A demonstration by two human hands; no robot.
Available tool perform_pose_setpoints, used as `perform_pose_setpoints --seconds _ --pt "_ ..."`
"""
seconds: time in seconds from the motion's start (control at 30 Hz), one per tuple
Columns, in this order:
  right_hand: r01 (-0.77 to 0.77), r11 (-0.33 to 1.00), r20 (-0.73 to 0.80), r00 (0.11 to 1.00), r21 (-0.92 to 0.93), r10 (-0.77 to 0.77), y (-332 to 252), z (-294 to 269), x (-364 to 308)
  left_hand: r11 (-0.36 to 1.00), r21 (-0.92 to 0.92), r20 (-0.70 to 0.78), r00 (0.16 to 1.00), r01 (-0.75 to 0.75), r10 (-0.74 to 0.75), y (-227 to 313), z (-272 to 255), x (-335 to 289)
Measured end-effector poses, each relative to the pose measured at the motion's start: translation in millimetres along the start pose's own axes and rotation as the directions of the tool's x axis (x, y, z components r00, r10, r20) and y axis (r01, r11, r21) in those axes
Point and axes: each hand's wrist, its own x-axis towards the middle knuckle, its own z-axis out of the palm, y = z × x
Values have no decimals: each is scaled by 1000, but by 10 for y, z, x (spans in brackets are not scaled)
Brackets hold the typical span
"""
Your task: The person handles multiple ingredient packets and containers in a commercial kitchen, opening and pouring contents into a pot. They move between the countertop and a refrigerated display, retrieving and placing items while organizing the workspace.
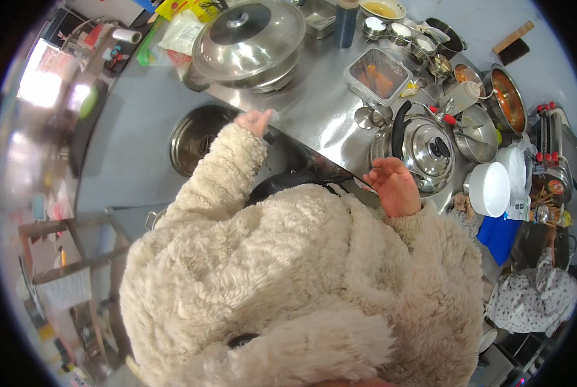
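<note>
One lidded kettle (422,147) at two o'clock; right hand (395,186) just beside it, at three, half open, apparently empty. Left hand (255,122) at eleven, nearly closed, contents impossible to tell; lidded pan (256,51) beyond, nearer twelve.

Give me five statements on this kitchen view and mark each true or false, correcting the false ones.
1. The right hand is nearer the kettle than the left hand is. True.
2. The left hand grips the kettle's handle. False: it is well apart from the kettle, to its left.
3. The white bowl is to the right of the kettle. True.
4. The kettle is uncovered. False: a steel lid with a black knob sits on it.
5. The brush is at the upper right of the picture. True.
</note>
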Motion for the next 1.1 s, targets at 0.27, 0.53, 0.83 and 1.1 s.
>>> perform_pose_setpoints --seconds 0.27,0.53,0.83,1.1 --pt "26 999 3 1000 47 -27 122 -160 -106 777 123 37 786 -617 618 -461 1005 750" --pt "211 975 -132 971 64 -201 169 -269 -560 729 510 147 882 -455 448 -366 943 1441" --pt "286 954 -196 944 94 -264 205 -264 -586 724 548 167 903 -418 395 -387 931 1453" --pt "274 957 -193 948 100 -251 206 -210 -423 730 541 174 904 -419 390 -366 1019 1553"
